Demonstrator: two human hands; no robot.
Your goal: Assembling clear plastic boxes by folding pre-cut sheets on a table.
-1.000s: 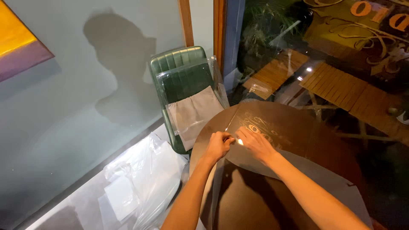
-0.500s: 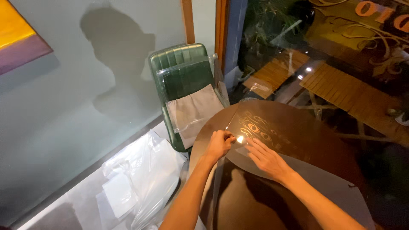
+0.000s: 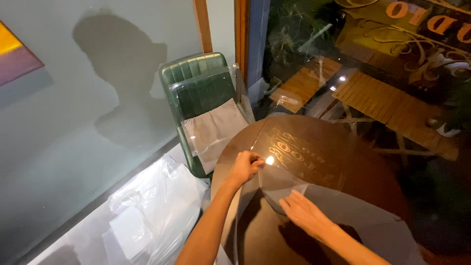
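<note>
A round dark brown table top (image 3: 363, 176) with gold ornamental lettering lies under a clear protective film (image 3: 294, 162). My left hand (image 3: 245, 166) pinches the film's edge at the table's left rim, next to a bright glare spot. My right hand (image 3: 306, 212) lies flat with fingers spread on the film nearer to me, where a grey backing sheet (image 3: 363, 221) shows. Both forearms reach in from the bottom of the view.
A green padded chair (image 3: 198, 83) wrapped in clear plastic stands behind the table against a grey wall. Crumpled plastic sheeting (image 3: 147, 211) lies on the floor at the left. A glass window at the right reflects wooden slatted furniture (image 3: 387, 98).
My right hand has slid back along the film toward me, from beside the left hand to lower on the table. The left hand stays at the film's edge.
</note>
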